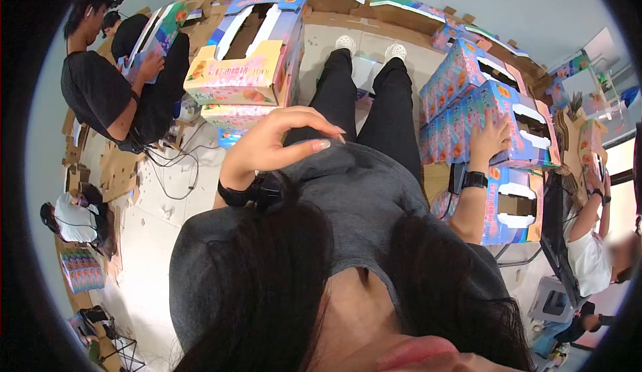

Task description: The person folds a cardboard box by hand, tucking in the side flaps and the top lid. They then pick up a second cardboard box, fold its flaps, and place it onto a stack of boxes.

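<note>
At the far left, a peach-printed carton (pixel 164 31) was held by a co-worker in black (pixel 93 91); its underside was hidden. Farther right, a yellow-fronted peach carton (pixel 234 71) was stacked on a second carton (pixel 224 116), which was partly covered by the left hand (pixel 274 144). That hand was held above the lap, thumb and fingers parted, some fingers hidden behind the others. The right hand (pixel 490 134) was laid, fingers spread, on a blue peach carton (pixel 458 131), beside its handle opening; how firmly it was pressed could not be told. A nearer carton (pixel 493 218) was partly covered by the right forearm. At the far right, a person in white (pixel 590 265) was seen only in part.
</note>
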Demonstrator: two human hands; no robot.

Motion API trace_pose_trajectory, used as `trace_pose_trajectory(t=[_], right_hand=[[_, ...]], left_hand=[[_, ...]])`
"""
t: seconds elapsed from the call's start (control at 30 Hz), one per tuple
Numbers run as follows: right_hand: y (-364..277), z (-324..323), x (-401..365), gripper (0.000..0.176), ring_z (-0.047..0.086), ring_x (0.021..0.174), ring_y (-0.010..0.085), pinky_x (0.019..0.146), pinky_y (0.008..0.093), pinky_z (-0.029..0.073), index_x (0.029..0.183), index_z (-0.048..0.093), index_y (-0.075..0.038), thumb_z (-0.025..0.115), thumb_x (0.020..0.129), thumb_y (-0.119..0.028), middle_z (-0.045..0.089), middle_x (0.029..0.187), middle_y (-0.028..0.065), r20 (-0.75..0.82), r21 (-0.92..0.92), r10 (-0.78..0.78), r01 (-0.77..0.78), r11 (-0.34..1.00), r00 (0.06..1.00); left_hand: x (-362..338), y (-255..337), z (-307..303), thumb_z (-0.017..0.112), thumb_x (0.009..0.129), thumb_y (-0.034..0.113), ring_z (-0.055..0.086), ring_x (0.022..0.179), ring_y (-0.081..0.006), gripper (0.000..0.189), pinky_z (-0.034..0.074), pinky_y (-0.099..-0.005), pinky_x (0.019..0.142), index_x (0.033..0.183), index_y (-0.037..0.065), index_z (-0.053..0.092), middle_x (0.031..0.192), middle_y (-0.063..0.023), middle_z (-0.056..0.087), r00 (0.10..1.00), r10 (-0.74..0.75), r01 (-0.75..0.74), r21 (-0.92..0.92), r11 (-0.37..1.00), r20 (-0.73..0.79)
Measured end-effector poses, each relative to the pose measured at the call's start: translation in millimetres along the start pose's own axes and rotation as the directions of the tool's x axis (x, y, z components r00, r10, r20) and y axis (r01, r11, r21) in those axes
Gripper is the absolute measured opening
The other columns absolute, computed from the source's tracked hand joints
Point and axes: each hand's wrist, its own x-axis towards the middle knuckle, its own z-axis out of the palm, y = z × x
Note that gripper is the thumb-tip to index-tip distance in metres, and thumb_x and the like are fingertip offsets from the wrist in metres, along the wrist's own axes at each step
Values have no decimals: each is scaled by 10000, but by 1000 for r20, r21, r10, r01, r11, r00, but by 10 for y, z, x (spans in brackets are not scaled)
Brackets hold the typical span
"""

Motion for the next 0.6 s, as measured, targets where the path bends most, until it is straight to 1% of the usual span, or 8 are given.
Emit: trace_pose_trajectory(t=[0.03,0.13,0.27,0.33,0.37,0.43,0.57,0.6], right_hand=[[-2,-13,30,725,350,1399,420,1103,587,256,1450,559,-278,720,743,-307,335,1595,183,84,-3,2,-2,1000,996],[11,118,55,742,319,1426,439,1113,589,247,1443,566,-217,718,723,-309,278,1630,183,79,-54,-67,72,996,995],[-97,128,105,743,260,1456,470,1130,590,228,1414,580,-157,737,700,-287,185,1658,211,149,-102,-25,40,994,989],[-160,109,154,746,221,1474,481,1140,598,213,1403,584,-146,748,688,-280,152,1659,234,197,-124,11,14,992,980],[-197,128,193,751,203,1480,485,1144,601,207,1402,583,-146,755,684,-281,144,1656,244,208,-93,20,0,996,978],[-261,156,259,761,167,1493,492,1152,607,194,1400,582,-146,767,675,-283,127,1652,265,231,-32,35,-28,999,972],[-376,123,248,745,150,1501,490,1162,650,144,1396,585,-150,765,695,-327,166,1639,278,178,6,33,-35,999,984],[-421,115,199,738,149,1502,489,1164,662,131,1395,590,-159,764,704,-348,180,1638,273,151,9,20,-22,1000,988]], left_hand=[[11,-33,6,690,886,37,696,1023,-255,240,517,-360,905,1121,-3,716,1071,-134,740,1000,6,-6,0,1000,-7],[34,-97,25,683,893,19,697,1018,-251,231,518,-361,906,1122,-4,712,1069,-133,741,1000,10,-10,-25,1000,-18],[32,-77,16,683,896,3,699,1010,-249,220,520,-360,902,1114,-5,711,1067,-137,742,1000,17,-17,5,1000,4],[16,-74,13,675,895,1,678,1062,-250,234,491,-370,953,1127,-5,704,1112,-136,738,999,-23,23,-24,999,24],[12,-76,15,671,894,0,667,1088,-250,241,476,-375,979,1133,-5,700,1135,-135,736,999,-42,43,-39,998,34],[13,-86,28,671,896,3,668,1087,-252,239,475,-376,979,1133,-4,700,1133,-137,736,998,-47,49,-50,998,32],[23,-92,33,671,903,12,667,1086,-250,235,477,-376,972,1136,-4,701,1125,-138,735,998,-49,51,-64,997,25],[23,-98,27,675,905,16,678,1058,-247,226,492,-367,943,1128,-6,705,1103,-136,738,999,-36,36,-47,998,8]])
